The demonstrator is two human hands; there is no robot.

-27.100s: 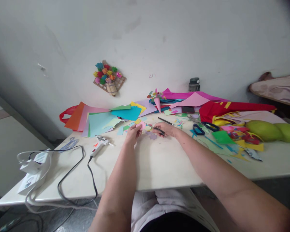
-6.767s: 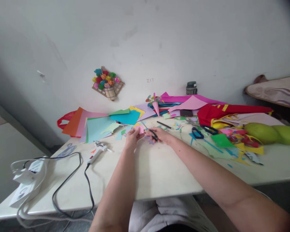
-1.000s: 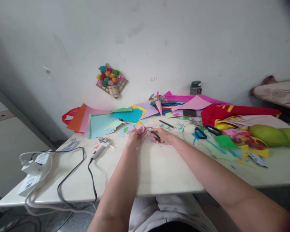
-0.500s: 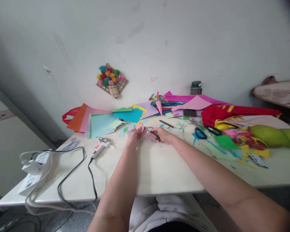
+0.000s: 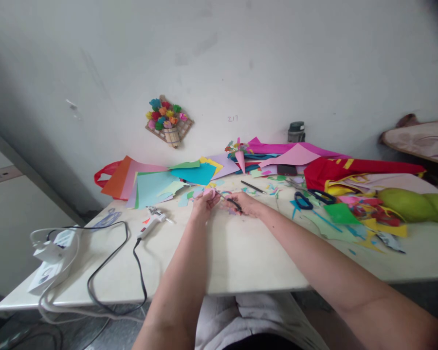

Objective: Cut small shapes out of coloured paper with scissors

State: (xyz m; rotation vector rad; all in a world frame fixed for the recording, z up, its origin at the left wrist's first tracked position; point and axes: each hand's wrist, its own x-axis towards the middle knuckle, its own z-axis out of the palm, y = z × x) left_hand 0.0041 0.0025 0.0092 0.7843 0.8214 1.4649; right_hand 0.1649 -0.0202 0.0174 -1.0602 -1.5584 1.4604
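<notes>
Near the middle of the white table (image 5: pixel 241 257), my left hand (image 5: pixel 203 206) is closed on a small piece of pink paper (image 5: pixel 209 193). My right hand (image 5: pixel 247 204) is wrapped round the black handles of a small pair of scissors (image 5: pixel 235 204). The blades point left and reach the pink paper; whether they are parted is too small to tell. Coloured paper scraps (image 5: pixel 190 196) lie just beyond both hands. A dark pen (image 5: pixel 253 187) rests behind my right hand.
On the left are a glue gun (image 5: pixel 153 224) with its black cord and a power strip (image 5: pixel 54 262). Coloured paper sheets (image 5: pixel 155 188) lie at the back. Large scissors (image 5: pixel 316 197), a red cloth (image 5: pixel 350 170) and a green bundle (image 5: pixel 409 206) sit on the right.
Very little differs. My hands stay in the same place with the pink paper and the scissors, shifting only slightly.
</notes>
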